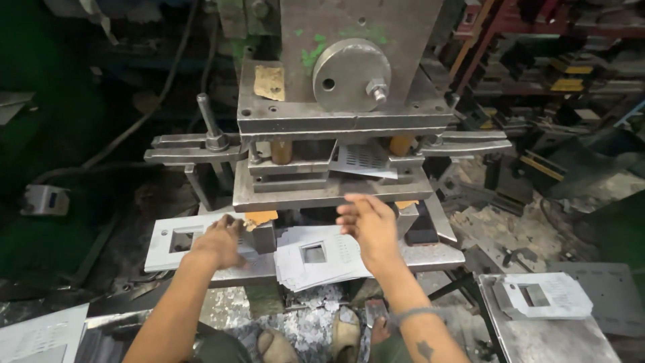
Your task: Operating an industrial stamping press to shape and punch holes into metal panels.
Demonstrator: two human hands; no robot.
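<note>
Nearest, a stack of punched sheet-metal blanks (316, 259) lies on the press bed (440, 255) between the arms, each with a square window. The left hand (218, 240) rests flat, fingers together, on a longer punched plate (176, 240) at the bed's left end. The right hand (371, 225) hovers open, fingers spread, holding nothing, just before the die. Farther in, one perforated blank (363, 160) sits tilted in the die gap (316, 171). These sheets look thin, light, stiff and sharp-edged; best pinched by an outer edge.
</note>
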